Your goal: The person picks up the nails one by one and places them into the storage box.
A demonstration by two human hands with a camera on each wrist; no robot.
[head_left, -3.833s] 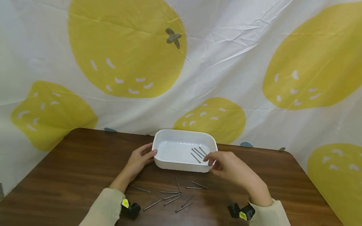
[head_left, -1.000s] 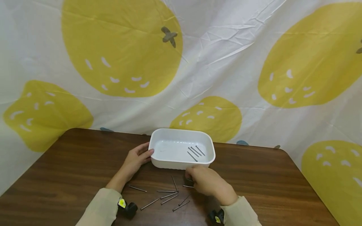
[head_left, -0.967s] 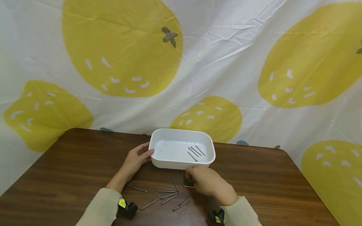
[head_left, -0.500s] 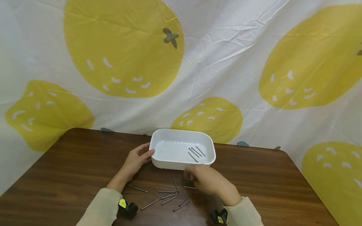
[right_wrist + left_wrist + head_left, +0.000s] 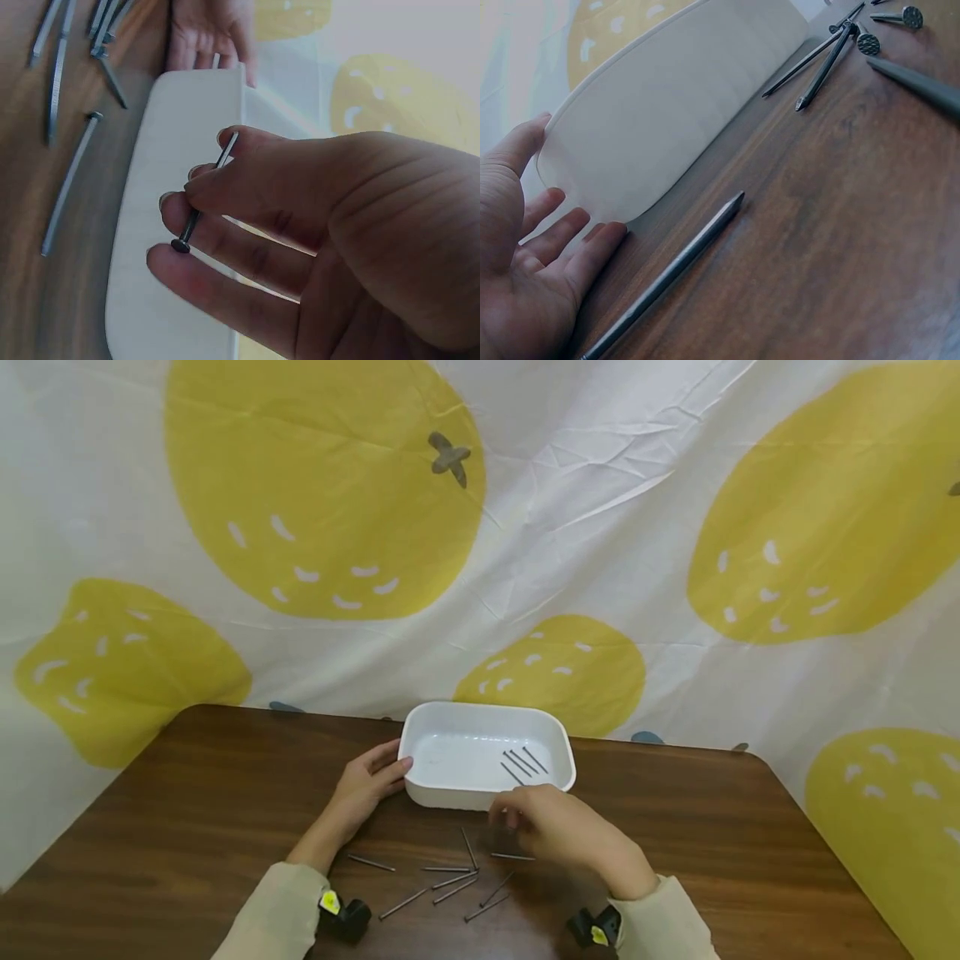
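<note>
A white rectangular dish (image 5: 450, 797) stands near the back of the table, with several nails (image 5: 536, 761) lying in its right part. At its left end, my left hand (image 5: 367, 785) holds the dish, thumb over the rim and fingers against the outer wall. My right hand (image 5: 573, 835) is raised just in front of the dish's right front corner. In the right wrist view it pinches one steel nail (image 5: 190, 223) between thumb and fingers, head pointing down. The head view hides this nail behind the hand.
Several loose nails (image 5: 403, 904) lie scattered on the brown wooden table (image 5: 187, 810) in front of the dish, some crossing or touching. Behind the table hangs a white cloth (image 5: 577, 552) printed with yellow fruit.
My right hand went from the dish's right rim down to the nails on the table, then lifted slightly with one nail pinched. My left hand stays at the dish.
</note>
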